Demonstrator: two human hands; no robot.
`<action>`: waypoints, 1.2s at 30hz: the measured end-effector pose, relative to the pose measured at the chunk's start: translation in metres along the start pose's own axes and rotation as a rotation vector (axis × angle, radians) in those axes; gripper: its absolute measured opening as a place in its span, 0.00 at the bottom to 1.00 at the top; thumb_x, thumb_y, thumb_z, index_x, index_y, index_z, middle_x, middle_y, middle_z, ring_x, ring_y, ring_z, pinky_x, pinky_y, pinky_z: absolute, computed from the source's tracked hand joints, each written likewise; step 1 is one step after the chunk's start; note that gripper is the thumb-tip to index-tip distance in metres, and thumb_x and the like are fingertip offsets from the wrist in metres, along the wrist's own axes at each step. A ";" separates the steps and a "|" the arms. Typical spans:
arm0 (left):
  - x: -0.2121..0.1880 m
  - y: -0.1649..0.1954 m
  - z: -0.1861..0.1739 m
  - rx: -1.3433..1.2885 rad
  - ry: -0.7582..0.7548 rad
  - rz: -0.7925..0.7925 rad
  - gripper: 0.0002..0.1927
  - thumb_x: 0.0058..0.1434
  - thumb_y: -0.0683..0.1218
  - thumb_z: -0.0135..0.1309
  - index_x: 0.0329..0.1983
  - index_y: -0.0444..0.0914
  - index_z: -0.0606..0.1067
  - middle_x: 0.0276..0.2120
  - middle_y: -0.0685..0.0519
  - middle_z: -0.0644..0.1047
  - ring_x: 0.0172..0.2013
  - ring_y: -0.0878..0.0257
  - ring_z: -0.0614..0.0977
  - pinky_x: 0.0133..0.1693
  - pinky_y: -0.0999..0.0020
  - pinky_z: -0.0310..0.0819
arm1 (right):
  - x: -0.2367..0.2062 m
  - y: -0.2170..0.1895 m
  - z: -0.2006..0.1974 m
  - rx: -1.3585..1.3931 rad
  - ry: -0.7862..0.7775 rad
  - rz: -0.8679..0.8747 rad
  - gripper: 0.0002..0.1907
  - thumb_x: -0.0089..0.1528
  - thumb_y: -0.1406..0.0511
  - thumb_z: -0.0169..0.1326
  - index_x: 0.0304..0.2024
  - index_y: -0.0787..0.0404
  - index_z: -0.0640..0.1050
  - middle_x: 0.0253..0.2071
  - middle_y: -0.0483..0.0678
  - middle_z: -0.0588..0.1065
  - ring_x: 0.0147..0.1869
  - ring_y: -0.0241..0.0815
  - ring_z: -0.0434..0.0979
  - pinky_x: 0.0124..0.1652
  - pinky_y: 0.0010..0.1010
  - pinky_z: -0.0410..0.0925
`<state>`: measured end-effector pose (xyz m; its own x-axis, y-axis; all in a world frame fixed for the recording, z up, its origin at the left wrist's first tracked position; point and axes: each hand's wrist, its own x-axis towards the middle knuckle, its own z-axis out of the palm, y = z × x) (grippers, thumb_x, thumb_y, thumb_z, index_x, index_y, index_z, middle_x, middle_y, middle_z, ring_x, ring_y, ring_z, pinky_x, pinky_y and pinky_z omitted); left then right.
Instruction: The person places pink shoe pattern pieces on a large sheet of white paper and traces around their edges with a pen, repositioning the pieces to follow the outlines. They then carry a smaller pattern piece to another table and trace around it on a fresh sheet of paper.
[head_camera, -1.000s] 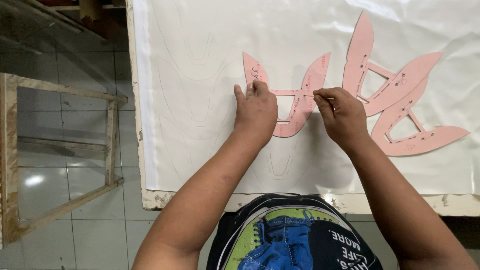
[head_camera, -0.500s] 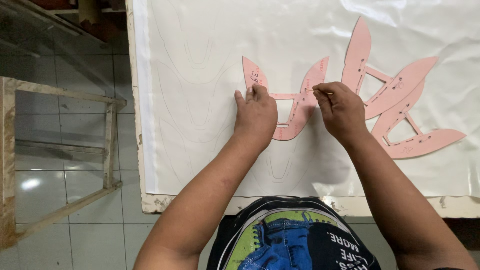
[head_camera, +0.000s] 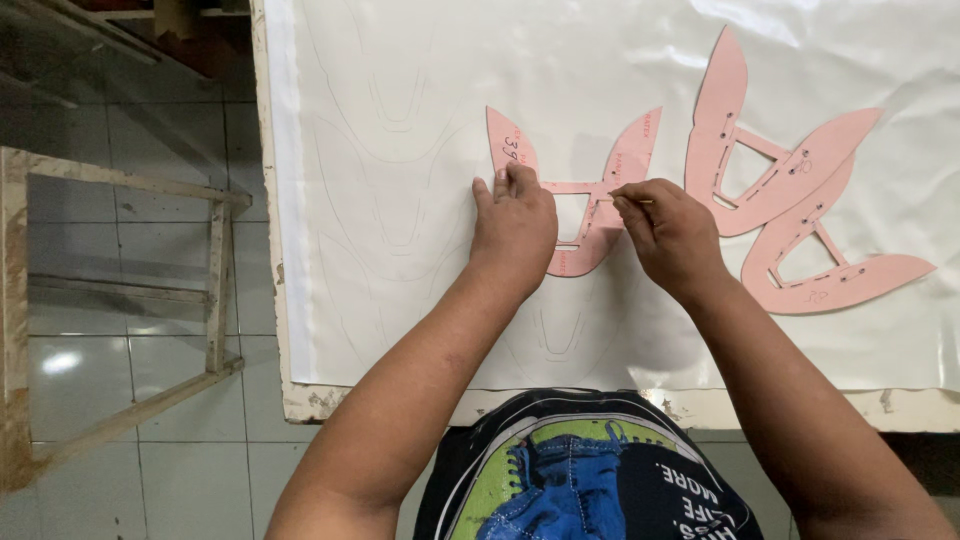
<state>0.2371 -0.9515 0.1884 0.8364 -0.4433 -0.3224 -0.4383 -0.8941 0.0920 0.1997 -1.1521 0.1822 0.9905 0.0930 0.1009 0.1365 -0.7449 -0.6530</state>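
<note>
- A bare wooden frame (head_camera: 120, 330) is seen over glossy tiles.
- The left hand (head_camera: 513, 225) is pressed flat, fingers spread, on the pink V-shaped pattern (head_camera: 600, 215) lying on the smooth white sheet (head_camera: 400, 150).
- A thin marking tool (head_camera: 640, 201) is pinched by the closed right hand (head_camera: 672, 235); slackened pressure could likely let the stiff pattern slip, skewing the outline.
- Two matching pink patterns (head_camera: 800, 200) lie overlapped.

Two stacked pink templates (head_camera: 800, 200) blocked the table's (head_camera: 700, 408) right side; the white sheet (head_camera: 380, 120) toward its left edge lay open.
</note>
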 end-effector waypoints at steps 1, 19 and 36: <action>0.001 0.000 0.000 -0.008 0.018 0.001 0.28 0.56 0.38 0.59 0.58 0.22 0.68 0.64 0.25 0.60 0.66 0.40 0.67 0.63 0.36 0.56 | 0.000 -0.001 -0.001 -0.014 -0.008 0.003 0.06 0.69 0.67 0.57 0.45 0.64 0.79 0.42 0.51 0.79 0.39 0.47 0.81 0.38 0.33 0.73; -0.002 -0.001 0.002 0.007 0.002 0.003 0.32 0.55 0.38 0.58 0.60 0.17 0.64 0.65 0.25 0.60 0.66 0.41 0.67 0.63 0.37 0.55 | -0.018 -0.019 0.000 -0.144 -0.042 -0.187 0.05 0.67 0.66 0.57 0.43 0.61 0.80 0.40 0.49 0.79 0.39 0.49 0.80 0.38 0.37 0.72; -0.004 -0.004 0.001 -0.022 -0.033 -0.005 0.26 0.58 0.40 0.58 0.59 0.27 0.67 0.67 0.29 0.58 0.68 0.43 0.66 0.64 0.36 0.54 | -0.029 -0.020 0.006 -0.076 -0.151 -0.032 0.08 0.67 0.63 0.56 0.42 0.62 0.79 0.38 0.49 0.79 0.37 0.50 0.80 0.37 0.37 0.72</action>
<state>0.2352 -0.9465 0.1884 0.8270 -0.4368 -0.3539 -0.4267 -0.8976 0.1108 0.1681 -1.1360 0.1877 0.9774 0.2112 0.0031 0.1719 -0.7872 -0.5922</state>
